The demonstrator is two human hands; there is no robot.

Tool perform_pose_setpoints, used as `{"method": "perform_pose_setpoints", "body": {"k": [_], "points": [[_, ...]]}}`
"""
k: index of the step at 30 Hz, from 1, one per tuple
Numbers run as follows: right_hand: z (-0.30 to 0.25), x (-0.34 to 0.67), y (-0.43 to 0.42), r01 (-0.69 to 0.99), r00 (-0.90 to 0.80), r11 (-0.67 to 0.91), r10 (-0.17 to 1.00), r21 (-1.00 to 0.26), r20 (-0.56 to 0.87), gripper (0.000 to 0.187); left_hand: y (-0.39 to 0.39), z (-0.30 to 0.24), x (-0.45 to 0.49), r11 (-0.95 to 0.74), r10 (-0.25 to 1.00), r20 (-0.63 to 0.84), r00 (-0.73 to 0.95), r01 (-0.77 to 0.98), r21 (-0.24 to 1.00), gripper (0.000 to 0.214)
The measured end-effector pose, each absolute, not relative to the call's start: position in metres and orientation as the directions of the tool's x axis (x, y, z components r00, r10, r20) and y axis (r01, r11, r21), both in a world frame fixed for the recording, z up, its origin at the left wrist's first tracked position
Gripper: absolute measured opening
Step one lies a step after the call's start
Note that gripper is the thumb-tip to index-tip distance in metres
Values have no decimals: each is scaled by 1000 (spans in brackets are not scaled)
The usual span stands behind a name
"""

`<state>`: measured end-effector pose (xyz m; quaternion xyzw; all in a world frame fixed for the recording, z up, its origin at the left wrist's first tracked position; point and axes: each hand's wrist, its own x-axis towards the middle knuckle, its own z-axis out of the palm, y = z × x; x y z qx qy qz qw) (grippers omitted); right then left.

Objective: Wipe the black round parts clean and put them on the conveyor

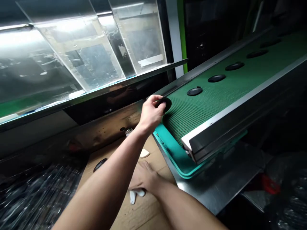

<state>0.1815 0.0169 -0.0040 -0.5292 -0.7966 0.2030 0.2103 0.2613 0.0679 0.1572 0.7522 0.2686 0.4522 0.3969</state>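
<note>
My left hand (pixel 153 111) pinches a thin black disc (pixel 167 103) between thumb and fingers, at the near end of the green conveyor belt (pixel 192 111). Several similar black discs, such as one black disc (pixel 194 91), lie in a row up the belt. Lower down, my right hand (pixel 144 177) is over the cardboard sheet (pixel 158 210); my left forearm covers part of its fingers, so what it holds, if anything, is hidden. Beside its lower edge is a small white piece (pixel 136 195). Another pale flat piece (pixel 144 153) rests just beyond that hand.
A teal tray (pixel 182 174) sits below the belt's end, on a metal surface (pixel 211 179). The belt's metal side rail (pixel 216 137) runs along the right. Clear plastic wrapping (pixel 43 191) lies at left. A black object (pixel 100 164) rests on the cardboard. Machine windows (pixel 96 64) stand behind.
</note>
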Motion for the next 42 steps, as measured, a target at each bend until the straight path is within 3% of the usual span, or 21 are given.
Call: {"method": "perform_pose_setpoints", "body": {"k": [3,7,11,15,18,20,24,28,31,38,42], "points": [[-16,178,21,750,-321,393,920,-533,226,29,48,132,177,-267,878,319,356,-188,945,36],[-23,174,24,784,-246,313,950,-537,195,26,37,65,58,5,993,37,113,-343,939,37],[-19,173,24,805,-140,263,955,-532,260,32,33,8,0,90,995,-99,5,-455,886,38],[-21,181,30,884,121,134,860,-448,496,30,29,-11,-3,193,981,-186,64,-490,850,34],[-27,185,37,914,95,103,886,-392,455,28,32,-14,-5,267,964,-213,161,-545,795,23],[-26,181,36,894,34,172,895,-414,445,26,34,-16,-9,290,957,-236,169,-600,745,20],[-13,148,21,761,-34,420,787,-494,616,34,39,-19,-20,371,921,-335,202,-721,585,18],[-9,108,16,720,-249,560,760,-410,601,33,40,-15,-28,408,913,-189,362,-809,423,22],[-15,93,22,743,-271,551,766,-379,583,33,41,-15,-33,349,935,-68,349,-864,364,29],[-27,91,11,737,-320,580,752,-347,577,34,44,-23,-36,437,899,-171,402,-814,382,25],[-23,91,11,776,-228,510,775,-371,589,35,43,-24,-28,416,909,-180,375,-794,444,29]]}}
